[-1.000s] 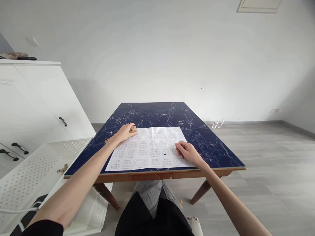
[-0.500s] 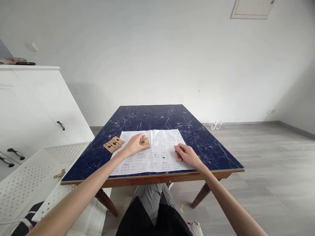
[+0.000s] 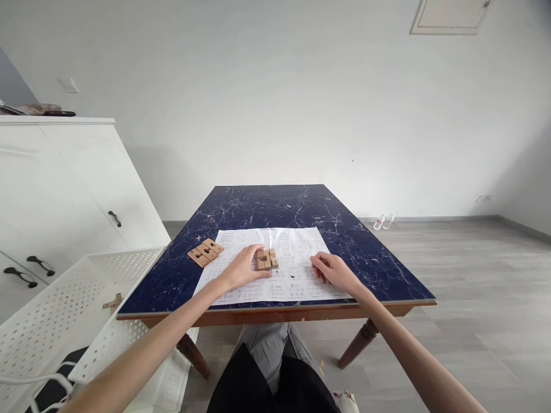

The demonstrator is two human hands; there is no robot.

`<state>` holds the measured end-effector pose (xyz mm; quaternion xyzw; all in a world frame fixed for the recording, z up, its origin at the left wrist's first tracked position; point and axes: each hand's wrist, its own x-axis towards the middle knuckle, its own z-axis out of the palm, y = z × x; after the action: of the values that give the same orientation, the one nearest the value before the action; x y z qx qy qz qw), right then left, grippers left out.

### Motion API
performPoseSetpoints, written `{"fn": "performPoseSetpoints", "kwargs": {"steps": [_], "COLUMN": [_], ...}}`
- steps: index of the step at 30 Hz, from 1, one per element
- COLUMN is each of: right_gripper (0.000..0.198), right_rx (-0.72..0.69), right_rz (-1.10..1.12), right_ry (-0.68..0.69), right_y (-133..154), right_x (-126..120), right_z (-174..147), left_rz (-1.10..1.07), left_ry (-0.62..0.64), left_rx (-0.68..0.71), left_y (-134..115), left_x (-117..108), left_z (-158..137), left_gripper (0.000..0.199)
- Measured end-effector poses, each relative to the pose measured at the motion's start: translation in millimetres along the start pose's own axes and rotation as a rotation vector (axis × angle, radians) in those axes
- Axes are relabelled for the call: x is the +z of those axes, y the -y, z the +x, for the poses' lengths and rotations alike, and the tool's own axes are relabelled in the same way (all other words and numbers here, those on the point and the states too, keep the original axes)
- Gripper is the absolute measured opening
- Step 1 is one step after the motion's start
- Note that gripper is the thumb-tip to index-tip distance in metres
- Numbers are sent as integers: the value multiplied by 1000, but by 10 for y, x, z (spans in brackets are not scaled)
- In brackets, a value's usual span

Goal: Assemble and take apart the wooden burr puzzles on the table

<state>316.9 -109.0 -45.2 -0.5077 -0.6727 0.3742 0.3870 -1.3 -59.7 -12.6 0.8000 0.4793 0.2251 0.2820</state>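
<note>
My left hand (image 3: 246, 268) is open on the paper sheet, thumb and fingers spread around the left side of a small group of wooden puzzle blocks (image 3: 264, 262). The blocks lie close together around a dark gap, with smaller pieces at their right side. Whether the fingertips touch them I cannot tell. My right hand (image 3: 330, 268) rests at the right part of the printed paper sheet (image 3: 297, 238), fingers curled and closed; what they hold, if anything, is hidden. Left of the sheet lie flat wooden pieces with dark cut-outs (image 3: 205, 252), side by side.
The blue marbled table (image 3: 271, 206) stands before a white wall. Small dark bits (image 3: 292, 277) lie on the sheet. At the left are a white perforated basket (image 3: 55, 310) and a white cabinet (image 3: 73, 189). Two clear bottles (image 3: 384, 222) stand on the floor.
My left hand and the wooden blocks have moved nearer to me and slightly right on the sheet. The hand has opened from around them. My right hand keeps its place, and the view has shifted slightly.
</note>
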Motion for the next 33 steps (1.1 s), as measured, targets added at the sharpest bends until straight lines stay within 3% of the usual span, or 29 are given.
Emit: {"fn": "performPoseSetpoints", "kwargs": {"steps": [4,10,19,24,28,33], "right_gripper": [42,19,28,21,19,22], "right_rx": [-18,-81,-172,-160,-118,-99], "right_rz": [-75,-220,-440,-458,-408,-333], "right_ry": [40,82,35,-17,-76,-93], "right_y": [104,257,275,247,232,255], "right_x": [60,350,688,782,840,853], "right_z": [45,163,359,340,296,252], "left_rz": [3,-25,-186,-419,-744,-1090], "left_ry": [-6,-49,-100,-142,-146,-136], "left_rx": [-18,-24,-12,-63,-114,-157], "left_y": [58,94,115,151,147,75], "left_x": [-2,62,18,-68,-92,-136], "left_z": [-56,-86,-145,-301,-364,-323], "left_gripper": [91,82,79,80,64,66]}}
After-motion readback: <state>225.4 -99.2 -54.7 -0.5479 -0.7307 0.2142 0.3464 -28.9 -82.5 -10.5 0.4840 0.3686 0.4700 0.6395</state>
